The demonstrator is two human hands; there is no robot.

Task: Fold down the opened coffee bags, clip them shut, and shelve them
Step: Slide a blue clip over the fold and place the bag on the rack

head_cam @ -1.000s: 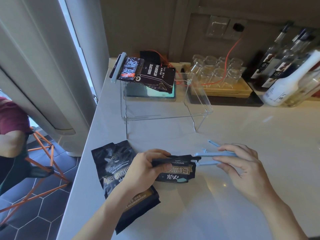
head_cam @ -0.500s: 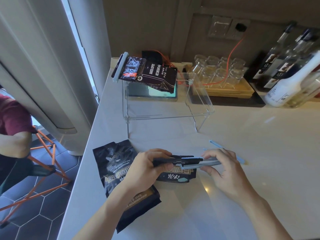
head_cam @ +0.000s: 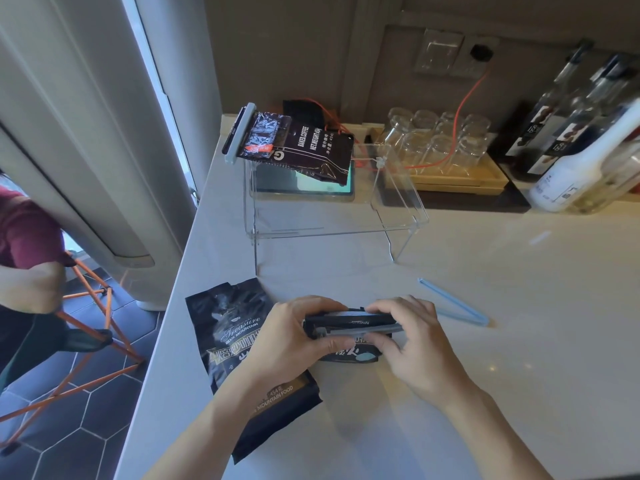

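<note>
Black foil coffee bag (head_cam: 349, 355) between your hands | left hand (head_cam: 298, 336), right hand (head_cam: 410, 336) pinch its fold | grey-blue clip (head_cam: 363, 330) lies left-right.

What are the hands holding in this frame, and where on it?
Both hands grip the small coffee bag at its folded-down top: the left hand at the left end, the right hand at the right end, over a blue clip along the fold.

Black gold-lettered coffee bag (head_cam: 239, 344); pale blue clip (head_cam: 453, 303); white counter (head_cam: 519, 341).
</note>
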